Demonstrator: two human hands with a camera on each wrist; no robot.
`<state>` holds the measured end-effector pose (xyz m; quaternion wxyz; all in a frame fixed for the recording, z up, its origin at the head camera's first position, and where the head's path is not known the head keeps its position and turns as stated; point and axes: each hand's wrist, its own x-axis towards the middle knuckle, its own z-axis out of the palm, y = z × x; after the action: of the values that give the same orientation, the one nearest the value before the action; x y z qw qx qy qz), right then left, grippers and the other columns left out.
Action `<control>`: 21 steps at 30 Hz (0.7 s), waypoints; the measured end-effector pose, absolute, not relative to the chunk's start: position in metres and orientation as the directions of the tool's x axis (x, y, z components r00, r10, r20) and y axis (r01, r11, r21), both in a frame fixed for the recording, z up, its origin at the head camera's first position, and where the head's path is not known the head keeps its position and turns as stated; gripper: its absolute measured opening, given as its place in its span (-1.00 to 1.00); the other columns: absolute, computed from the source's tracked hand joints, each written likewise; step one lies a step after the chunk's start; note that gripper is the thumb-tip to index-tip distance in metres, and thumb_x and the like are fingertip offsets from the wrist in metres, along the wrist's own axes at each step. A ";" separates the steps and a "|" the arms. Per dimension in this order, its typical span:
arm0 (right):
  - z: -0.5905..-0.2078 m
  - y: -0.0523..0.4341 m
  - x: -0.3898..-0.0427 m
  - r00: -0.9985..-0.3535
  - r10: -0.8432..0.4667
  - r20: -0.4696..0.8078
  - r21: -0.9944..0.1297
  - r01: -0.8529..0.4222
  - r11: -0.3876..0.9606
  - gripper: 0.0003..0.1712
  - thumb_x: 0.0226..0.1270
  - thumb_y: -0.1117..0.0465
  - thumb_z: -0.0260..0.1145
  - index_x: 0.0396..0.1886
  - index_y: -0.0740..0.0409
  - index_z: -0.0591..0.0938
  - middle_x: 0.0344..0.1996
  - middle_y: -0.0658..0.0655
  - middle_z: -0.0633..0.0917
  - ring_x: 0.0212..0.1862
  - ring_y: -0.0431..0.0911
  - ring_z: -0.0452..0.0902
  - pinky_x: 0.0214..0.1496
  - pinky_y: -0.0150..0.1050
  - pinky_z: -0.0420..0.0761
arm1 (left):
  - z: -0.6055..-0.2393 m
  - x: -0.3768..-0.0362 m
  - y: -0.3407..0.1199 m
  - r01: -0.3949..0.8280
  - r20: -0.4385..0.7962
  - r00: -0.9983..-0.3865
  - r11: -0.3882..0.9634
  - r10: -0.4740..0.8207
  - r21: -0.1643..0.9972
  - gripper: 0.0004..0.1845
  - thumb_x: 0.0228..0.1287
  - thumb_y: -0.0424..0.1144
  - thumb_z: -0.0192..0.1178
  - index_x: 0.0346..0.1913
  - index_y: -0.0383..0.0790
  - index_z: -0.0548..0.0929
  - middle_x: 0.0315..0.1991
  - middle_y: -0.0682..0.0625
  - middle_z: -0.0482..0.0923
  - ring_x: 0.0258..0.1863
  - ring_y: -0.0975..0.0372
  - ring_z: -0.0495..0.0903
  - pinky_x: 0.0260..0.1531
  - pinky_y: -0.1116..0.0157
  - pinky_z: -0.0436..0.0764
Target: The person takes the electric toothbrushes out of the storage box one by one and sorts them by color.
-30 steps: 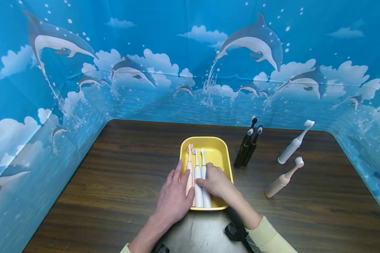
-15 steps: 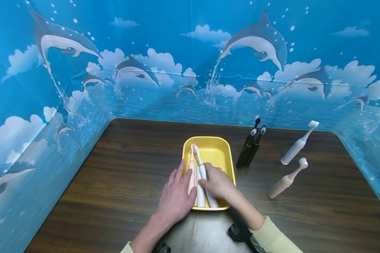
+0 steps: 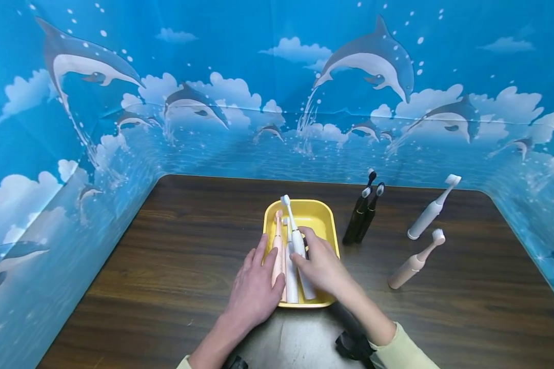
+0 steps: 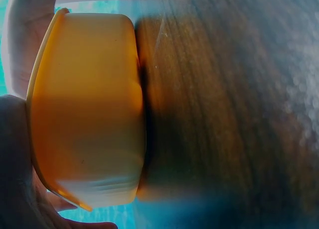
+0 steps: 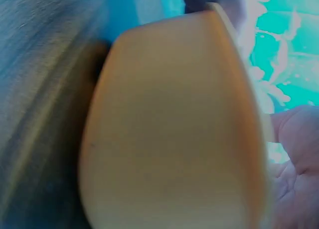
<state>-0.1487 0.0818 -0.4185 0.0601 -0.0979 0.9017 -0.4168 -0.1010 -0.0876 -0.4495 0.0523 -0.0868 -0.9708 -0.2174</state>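
A yellow tray [image 3: 320,219] holds electric toothbrushes lying side by side. Between thumb and fingers, my right hand [image 3: 324,264] pinches a white toothbrush [image 3: 297,240], its brush head raised over the tray's far rim. Beneath and left of it lies another white toothbrush [image 3: 291,279], partly covered. My left hand [image 3: 255,287] rests over the tray's left side with fairly straight fingers, against a pink toothbrush [image 3: 277,251]. Both wrist views mostly show the outer wall of the tray [image 4: 89,99], with part of my right hand [image 5: 304,154] at the right edge of the right one.
Several black toothbrushes [image 3: 362,218] stand close together right of the tray. Farther right stand a white toothbrush [image 3: 424,219] and a pink toothbrush [image 3: 407,271]. The dark wooden table [image 3: 175,246] is bordered by a blue dolphin backdrop [image 3: 240,61].
My right hand has tilted the white toothbrush and lifted its head end upward, away from the other white one. My left hand has stayed in place.
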 end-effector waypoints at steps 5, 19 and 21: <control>-0.398 0.093 -0.139 -0.971 -0.227 0.079 -0.767 -0.205 0.608 -0.35 0.34 0.28 0.44 0.39 0.18 0.45 -0.06 0.20 0.70 -0.22 -0.06 0.62 -0.29 -0.15 0.69 | -0.451 -0.101 -0.088 0.207 0.169 -0.974 0.889 0.150 0.409 -0.42 0.34 -0.07 0.19 0.37 -0.25 0.54 0.60 -0.15 0.10 0.36 -0.27 0.36 0.13 -0.25 0.50; -0.350 0.132 -0.113 -0.927 -0.174 0.332 -0.723 -0.368 0.584 -0.27 0.26 0.37 0.49 0.39 0.23 0.41 -0.11 0.21 0.69 -0.23 -0.03 0.65 -0.24 -0.10 0.73 | -0.452 -0.102 -0.088 0.198 0.156 -0.977 0.887 0.144 0.418 -0.42 0.36 -0.08 0.18 0.38 -0.25 0.53 0.61 -0.14 0.09 0.39 -0.26 0.34 0.18 -0.23 0.47; -0.344 0.137 -0.110 -0.910 -0.169 0.378 -0.695 -0.400 0.597 -0.27 0.23 0.40 0.50 0.37 0.26 0.41 -0.11 0.21 0.70 -0.20 -0.03 0.66 -0.24 -0.09 0.73 | -0.452 -0.102 -0.088 0.200 0.158 -0.977 0.885 0.145 0.421 -0.43 0.36 -0.09 0.18 0.37 -0.25 0.53 0.61 -0.14 0.09 0.38 -0.26 0.35 0.17 -0.24 0.47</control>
<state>-0.1099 0.1366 -0.3437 -0.1377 -0.1609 0.8831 -0.4188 -0.1019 -0.0883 -0.4517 0.0610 -0.0891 -0.9689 -0.2228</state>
